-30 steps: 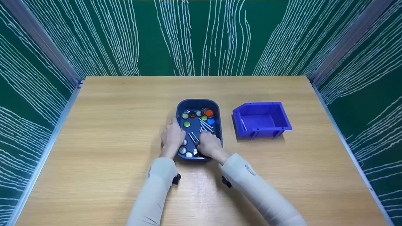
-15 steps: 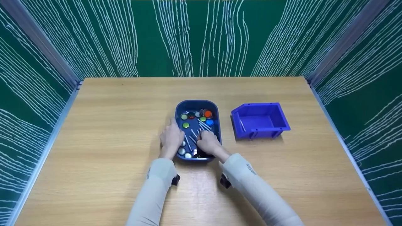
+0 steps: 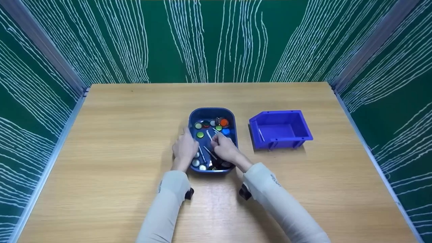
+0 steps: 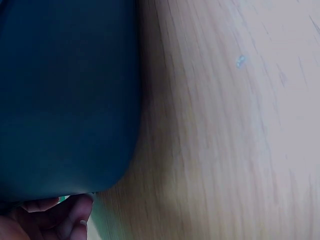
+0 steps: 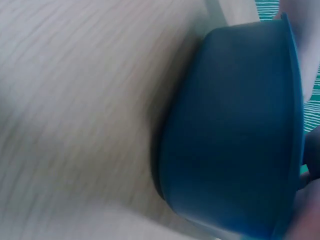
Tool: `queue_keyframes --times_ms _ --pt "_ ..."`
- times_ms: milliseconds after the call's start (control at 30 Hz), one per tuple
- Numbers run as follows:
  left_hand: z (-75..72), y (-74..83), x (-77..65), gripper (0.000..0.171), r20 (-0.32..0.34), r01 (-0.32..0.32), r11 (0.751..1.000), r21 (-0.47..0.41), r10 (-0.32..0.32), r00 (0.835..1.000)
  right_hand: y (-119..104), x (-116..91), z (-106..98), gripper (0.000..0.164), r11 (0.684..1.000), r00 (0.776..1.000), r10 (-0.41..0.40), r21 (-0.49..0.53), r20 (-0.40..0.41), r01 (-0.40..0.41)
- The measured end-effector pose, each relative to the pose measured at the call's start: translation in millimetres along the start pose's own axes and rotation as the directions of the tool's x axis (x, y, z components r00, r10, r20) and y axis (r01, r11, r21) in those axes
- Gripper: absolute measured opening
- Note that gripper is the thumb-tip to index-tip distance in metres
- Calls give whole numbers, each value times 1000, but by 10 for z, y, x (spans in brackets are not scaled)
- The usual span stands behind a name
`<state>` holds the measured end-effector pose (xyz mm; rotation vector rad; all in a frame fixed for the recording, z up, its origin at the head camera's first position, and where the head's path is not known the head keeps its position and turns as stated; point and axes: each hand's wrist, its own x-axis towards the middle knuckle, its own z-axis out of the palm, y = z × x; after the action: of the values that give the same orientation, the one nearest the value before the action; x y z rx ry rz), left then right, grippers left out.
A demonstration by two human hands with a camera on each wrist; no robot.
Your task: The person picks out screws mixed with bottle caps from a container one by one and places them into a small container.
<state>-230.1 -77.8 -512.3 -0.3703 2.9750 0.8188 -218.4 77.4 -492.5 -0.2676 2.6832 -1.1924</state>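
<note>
Left hand [image 3: 185, 146] clasps the left rim of the tub [image 3: 212, 111]; steady, light pressure there should stop it sliding on the tabletop [image 3: 118, 135]. Just right of that hand, toward the person, lie silver caps [image 3: 196, 162]; ahead and to its right is a green cap [image 3: 200, 134]. Between the hands, loose screws [image 3: 201, 155] rest on the tub's floor, and a sweeping finger would likely roll them, so the fingertips are best brought down from above. Right hand [image 3: 225, 148], inside the tub and apart from the left, appears to pinch a screw [image 3: 209, 134] near one end, its free end pointing ahead and leftward; the fingers partly hide the grip. A firm hold between thumb and finger, with a straight lift, would help keep it from snagging its neighbours or the blue cap [image 3: 225, 131] just ahead. Farther right, well apart from both hands, stands a bin [image 3: 280, 130], a thin pale piece [image 3: 261, 135] at its left end.
</note>
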Motion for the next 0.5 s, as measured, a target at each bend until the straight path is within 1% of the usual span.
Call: queue_keyframes --times_ms 100,200,333,400,500 --pt "0 6 -4 55 2 1 1000 -6 -1 1000 5 9 -44 11 998 999 -30 46 -13 31" --pt "4 8 -7 56 5 1 1000 -5 -1 1000 28 23 -93 11 995 997 -70 70 -36 73" --pt "7 10 -7 54 7 2 1000 0 -2 1000 59 29 -187 11 986 986 -151 62 -73 156" --pt "7 10 -7 53 5 5 1000 1 -5 1000 76 26 -246 11 979 978 -193 51 -74 197" --pt "6 13 -12 51 3 4 1000 3 -5 1000 114 9 -352 12 973 971 -229 21 -70 231"
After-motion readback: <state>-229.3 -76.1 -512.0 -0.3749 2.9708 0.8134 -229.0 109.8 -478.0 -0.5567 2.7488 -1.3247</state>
